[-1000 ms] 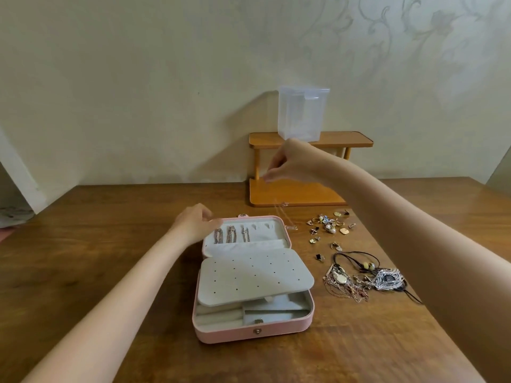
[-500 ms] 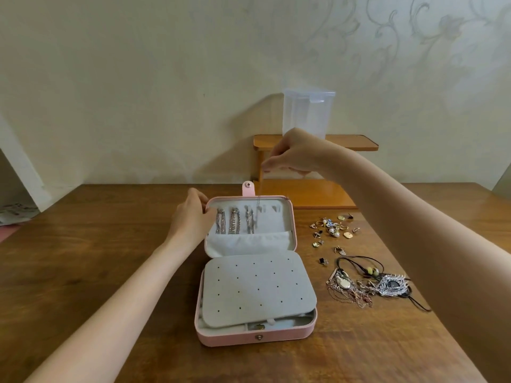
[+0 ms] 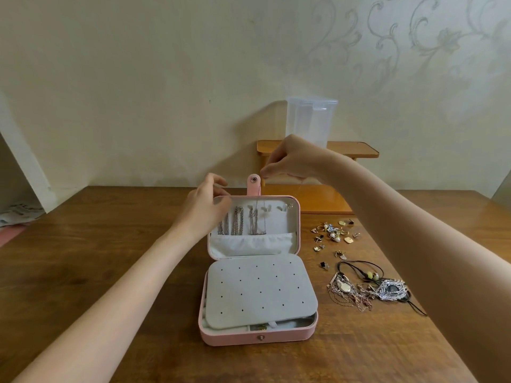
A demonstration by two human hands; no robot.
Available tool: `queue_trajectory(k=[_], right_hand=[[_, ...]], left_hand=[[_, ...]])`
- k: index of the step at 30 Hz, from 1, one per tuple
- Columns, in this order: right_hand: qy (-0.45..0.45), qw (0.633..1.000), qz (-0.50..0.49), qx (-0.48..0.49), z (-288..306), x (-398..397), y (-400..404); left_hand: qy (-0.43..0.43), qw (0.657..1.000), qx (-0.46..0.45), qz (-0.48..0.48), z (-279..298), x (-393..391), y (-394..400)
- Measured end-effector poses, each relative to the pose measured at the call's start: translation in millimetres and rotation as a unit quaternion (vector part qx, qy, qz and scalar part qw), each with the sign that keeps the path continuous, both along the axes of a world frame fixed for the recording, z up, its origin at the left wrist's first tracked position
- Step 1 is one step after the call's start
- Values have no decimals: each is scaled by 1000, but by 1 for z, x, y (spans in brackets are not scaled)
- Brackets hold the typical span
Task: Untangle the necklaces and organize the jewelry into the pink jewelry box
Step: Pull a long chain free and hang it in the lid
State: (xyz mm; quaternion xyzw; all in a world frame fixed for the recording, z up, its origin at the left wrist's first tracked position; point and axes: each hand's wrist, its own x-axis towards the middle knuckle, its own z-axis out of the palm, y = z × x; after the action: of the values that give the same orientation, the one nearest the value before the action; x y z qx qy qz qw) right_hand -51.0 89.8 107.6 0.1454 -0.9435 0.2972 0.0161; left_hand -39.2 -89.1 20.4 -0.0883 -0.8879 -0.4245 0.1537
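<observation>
The pink jewelry box (image 3: 257, 337) lies open in the middle of the wooden table, its lid (image 3: 294, 230) raised upright. Three chains (image 3: 239, 223) hang on hooks inside the lid. My left hand (image 3: 203, 207) grips the lid's upper left corner. My right hand (image 3: 293, 163) hovers above the lid's top edge and pinches a thin chain (image 3: 258, 201) that dangles down in front of the hooks. A grey perforated earring panel (image 3: 260, 290) covers the box's base. A tangle of necklaces (image 3: 365, 288) lies to the right of the box.
Several small earrings and charms (image 3: 333, 234) are scattered right of the lid. A small wooden shelf (image 3: 318, 199) stands at the wall behind the box, with a clear plastic container (image 3: 311, 121) on its top. Crumpled paper (image 3: 19, 214) sits at far left.
The lid went from lying nearly flat to standing upright, lifted by my left hand. My right hand brought the thin chain left and down over the lid.
</observation>
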Motion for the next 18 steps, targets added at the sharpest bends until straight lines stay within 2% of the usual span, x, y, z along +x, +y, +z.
queue_trajectory(k=[5,10,15,18], right_hand=[[-2,999,18,26,-11,1,-7],[13,1000,22,19,-26,5,-14],[67,997,26,0,-40,11,-18],[96,995,29,-13,-42,15,-14]], left_hand=[[-27,994,-96,-41,2,-1,2],[-18,981,-186,-45,1,-5,5],[16,986,-164,10,0,-7,14],[23,990,-140,9,2,-8,15]])
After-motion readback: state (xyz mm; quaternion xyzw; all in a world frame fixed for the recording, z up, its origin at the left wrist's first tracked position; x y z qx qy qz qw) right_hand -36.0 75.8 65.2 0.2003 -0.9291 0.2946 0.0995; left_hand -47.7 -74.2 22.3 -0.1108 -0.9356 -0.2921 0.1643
